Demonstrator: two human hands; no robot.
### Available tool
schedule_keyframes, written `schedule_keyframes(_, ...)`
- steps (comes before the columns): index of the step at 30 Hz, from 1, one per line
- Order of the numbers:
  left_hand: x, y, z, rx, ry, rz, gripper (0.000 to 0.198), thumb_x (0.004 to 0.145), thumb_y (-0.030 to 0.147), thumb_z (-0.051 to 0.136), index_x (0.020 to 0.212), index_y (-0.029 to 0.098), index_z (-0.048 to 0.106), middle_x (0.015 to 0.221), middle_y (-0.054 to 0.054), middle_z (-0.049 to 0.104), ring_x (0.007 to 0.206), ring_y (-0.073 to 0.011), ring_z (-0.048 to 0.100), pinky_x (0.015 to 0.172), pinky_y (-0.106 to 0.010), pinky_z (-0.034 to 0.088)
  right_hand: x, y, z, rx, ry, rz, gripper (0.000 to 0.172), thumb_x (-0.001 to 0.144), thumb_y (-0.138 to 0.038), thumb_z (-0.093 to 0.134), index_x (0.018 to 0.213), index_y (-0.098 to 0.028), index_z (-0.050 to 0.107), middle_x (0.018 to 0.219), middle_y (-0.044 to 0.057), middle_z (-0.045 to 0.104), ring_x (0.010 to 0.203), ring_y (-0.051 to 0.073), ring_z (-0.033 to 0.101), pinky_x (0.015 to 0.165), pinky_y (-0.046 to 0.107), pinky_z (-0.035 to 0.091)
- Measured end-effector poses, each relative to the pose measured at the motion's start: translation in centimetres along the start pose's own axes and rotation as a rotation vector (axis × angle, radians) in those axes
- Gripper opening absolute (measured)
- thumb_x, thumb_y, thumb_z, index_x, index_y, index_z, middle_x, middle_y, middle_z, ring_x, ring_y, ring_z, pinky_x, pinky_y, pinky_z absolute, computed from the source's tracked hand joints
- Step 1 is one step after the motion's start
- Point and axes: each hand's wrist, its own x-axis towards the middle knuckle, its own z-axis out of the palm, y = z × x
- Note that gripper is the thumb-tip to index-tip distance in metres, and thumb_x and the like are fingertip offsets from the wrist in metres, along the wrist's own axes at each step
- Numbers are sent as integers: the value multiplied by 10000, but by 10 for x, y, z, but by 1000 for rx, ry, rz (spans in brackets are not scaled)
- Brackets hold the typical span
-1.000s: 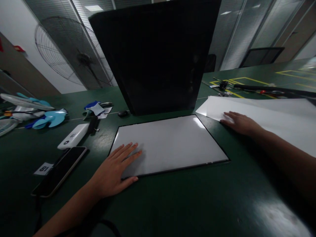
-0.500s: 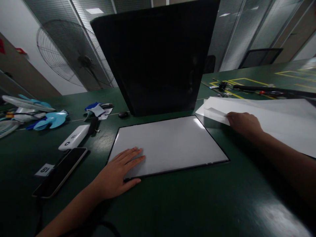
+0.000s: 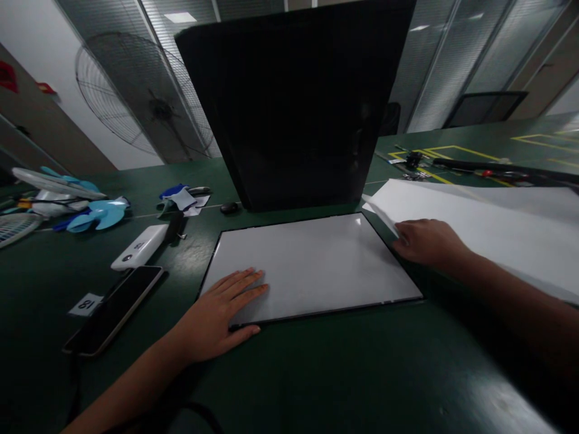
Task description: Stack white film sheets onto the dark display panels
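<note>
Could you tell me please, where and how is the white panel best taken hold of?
I would grip the white panel by the right part of its near edge, coming from the person's side: it lies flat and thin, this edge faces the person, and the left hand lies at the near-left corner.

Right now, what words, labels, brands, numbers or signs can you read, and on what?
Paper slip: "81" as seen, or "18" if upside down.
White device: apparently the same digits, blurred.
Its dark round mark: too small to make out.
No other text is readable.
</note>
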Motion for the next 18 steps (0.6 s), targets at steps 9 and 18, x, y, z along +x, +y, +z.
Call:
schedule_keyframes(9, 0, 0, 0, 8, -7, -10, 729, 1002, 597, 654, 1661, 338, 481, 1757, -77, 425, 1594, -361, 456, 1280, -609, 439, -34, -57, 0, 351, -99, -773, 106, 835, -241, 606, 743, -195, 577, 725, 19, 604, 633, 141, 515, 648, 302, 331)
schedule_keyframes(18, 1, 1, 0, 1, 1, -2, 721, 1008, 603, 641, 1663, 349, 475, 1761, -66, 418, 1597, -354, 453, 1290, -613, 423, -55, -100, 1, 697, -1, -1093, 273, 1004, -421, 604, 1151, -202, 678, 1075, 85, 686, 968, 203, 633, 841, 346, 506)
